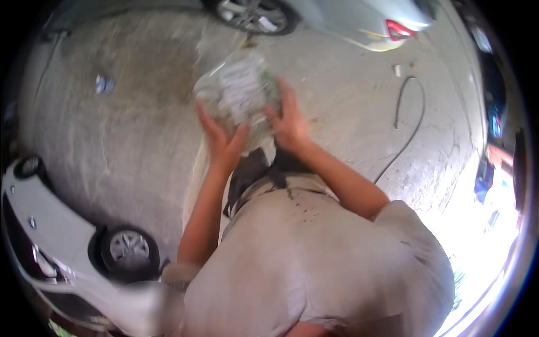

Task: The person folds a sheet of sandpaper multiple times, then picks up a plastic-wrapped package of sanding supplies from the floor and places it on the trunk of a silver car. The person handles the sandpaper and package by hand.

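Observation:
Between my two hands is a clear plastic bag (pixel 238 84) with a white printed label on its face. It is blurred, and what it contains cannot be made out. My left hand (pixel 223 140) grips its lower left side, with the thumb lying on the front. At the lower right edge my right hand (pixel 289 121) holds it, thumb in front and fingers along the side. The bag is held up in front of my body, above the concrete floor.
A silver car (pixel 348 22) stands at the far side, its wheel (pixel 255 14) at the top. Another white car (pixel 50 208) is at the left. On the concrete floor (pixel 140 129) lie a dark hose (pixel 418 126), a small white item (pixel 398 70) and a crumpled blue-white piece (pixel 104 84).

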A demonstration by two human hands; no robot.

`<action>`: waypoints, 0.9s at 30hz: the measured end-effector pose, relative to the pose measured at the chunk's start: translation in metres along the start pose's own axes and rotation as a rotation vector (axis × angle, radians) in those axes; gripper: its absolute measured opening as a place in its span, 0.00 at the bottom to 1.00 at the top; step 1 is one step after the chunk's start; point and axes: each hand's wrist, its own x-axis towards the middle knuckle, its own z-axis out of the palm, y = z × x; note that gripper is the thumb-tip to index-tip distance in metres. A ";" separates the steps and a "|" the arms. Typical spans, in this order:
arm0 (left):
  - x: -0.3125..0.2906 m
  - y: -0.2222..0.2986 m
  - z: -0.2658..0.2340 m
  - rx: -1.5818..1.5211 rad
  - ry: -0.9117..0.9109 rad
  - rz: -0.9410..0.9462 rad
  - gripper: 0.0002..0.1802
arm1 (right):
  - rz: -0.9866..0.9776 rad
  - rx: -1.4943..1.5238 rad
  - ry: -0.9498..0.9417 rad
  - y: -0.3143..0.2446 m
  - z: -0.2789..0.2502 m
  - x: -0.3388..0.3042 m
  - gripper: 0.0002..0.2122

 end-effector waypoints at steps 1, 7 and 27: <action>-0.003 -0.005 -0.003 0.011 0.020 -0.007 0.61 | 0.032 0.054 -0.027 0.001 -0.006 -0.001 0.29; 0.019 0.020 -0.022 0.358 0.015 0.058 0.60 | 0.120 -0.033 0.160 0.027 -0.060 -0.009 0.29; 0.084 0.070 0.039 1.072 0.155 -0.458 0.41 | 0.461 -0.004 0.678 0.234 -0.362 0.117 0.24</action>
